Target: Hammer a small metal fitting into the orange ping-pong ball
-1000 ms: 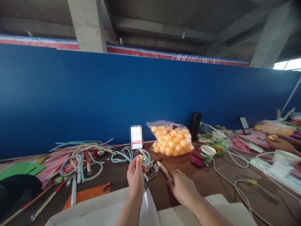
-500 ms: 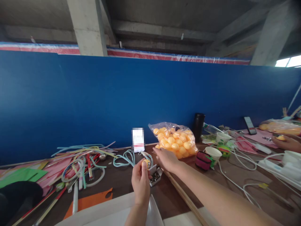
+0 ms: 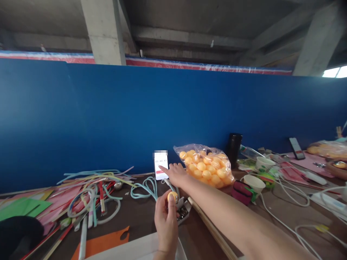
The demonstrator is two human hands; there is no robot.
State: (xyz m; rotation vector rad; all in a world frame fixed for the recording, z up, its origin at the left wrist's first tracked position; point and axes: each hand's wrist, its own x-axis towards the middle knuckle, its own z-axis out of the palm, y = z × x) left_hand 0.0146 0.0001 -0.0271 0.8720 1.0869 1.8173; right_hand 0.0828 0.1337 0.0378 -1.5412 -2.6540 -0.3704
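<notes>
My left hand [image 3: 166, 225] is closed around a yellow-orange ping-pong ball [image 3: 171, 196], which has a shiny metallic spot on its right side. Just behind that hand stands a small white box [image 3: 186, 213] with little metal pieces inside, partly hidden by my fingers. My right hand [image 3: 177, 174] reaches across to an upright phone [image 3: 162, 177] that shows timer digits. Its index finger stretches over the screen, at or very near the glass; the hand holds nothing. A clear plastic bag [image 3: 207, 169] full of orange ping-pong balls lies right behind my right forearm.
Pale blue tubing [image 3: 148, 189] lies left of the phone, beyond it a heap of sticks, tubes and coloured paper [image 3: 29, 206]. A wooden stick [image 3: 213, 229] runs under my right arm. Rightward are a black bottle [image 3: 234, 150], paper cups [image 3: 254, 183], cables and another person's hand [image 3: 336, 169].
My right hand has moved left and forward from beside the ball bag to the phone screen. My left hand still grips the ball, now slightly lower in view. The whole view has shifted a little.
</notes>
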